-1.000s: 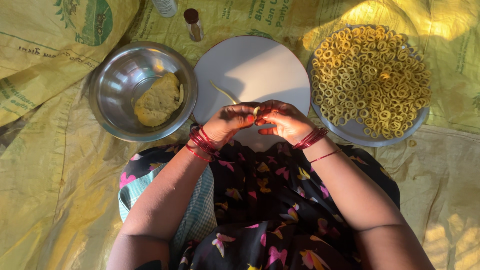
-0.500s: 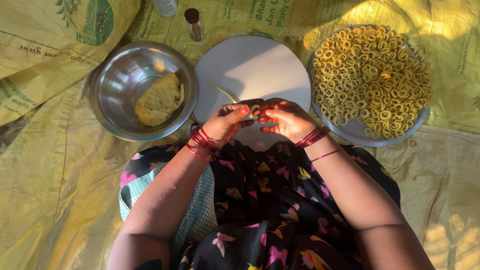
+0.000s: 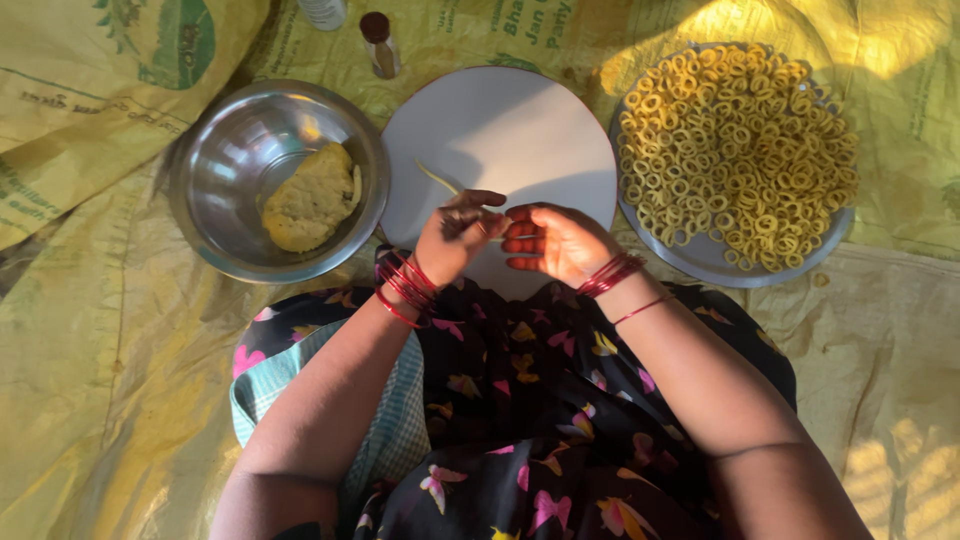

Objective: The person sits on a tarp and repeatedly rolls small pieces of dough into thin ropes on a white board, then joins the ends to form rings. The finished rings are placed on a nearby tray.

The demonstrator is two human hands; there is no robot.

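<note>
While my left hand (image 3: 452, 232) and right hand (image 3: 552, 240) pinched a thin yellow dough strand (image 3: 497, 237) over the round white board (image 3: 500, 130), I logged one plate of finished yellow dough rings (image 3: 738, 150), heaped. One yellow dough lump (image 3: 308, 197) remained in the round steel bowl (image 3: 205, 210), so I judged much shaping left.

A round board (image 3: 500, 130) lies in the middle on a sheet (image 3: 90, 330) spread over the floor. To its left stands a bowl (image 3: 215, 150), and a lump of dough (image 3: 308, 198) rests inside it. To the right of the board is a plate (image 3: 700, 262), heaped with dough rings (image 3: 738, 150). Behind the board stand a small bottle (image 3: 380, 42) and, left of it, a second container (image 3: 322, 12). The left hand (image 3: 455, 232) and the right hand (image 3: 555, 240) meet above the near edge of the board, with a thin dough strip (image 3: 438, 179) lying on the board just behind the left hand.
</note>
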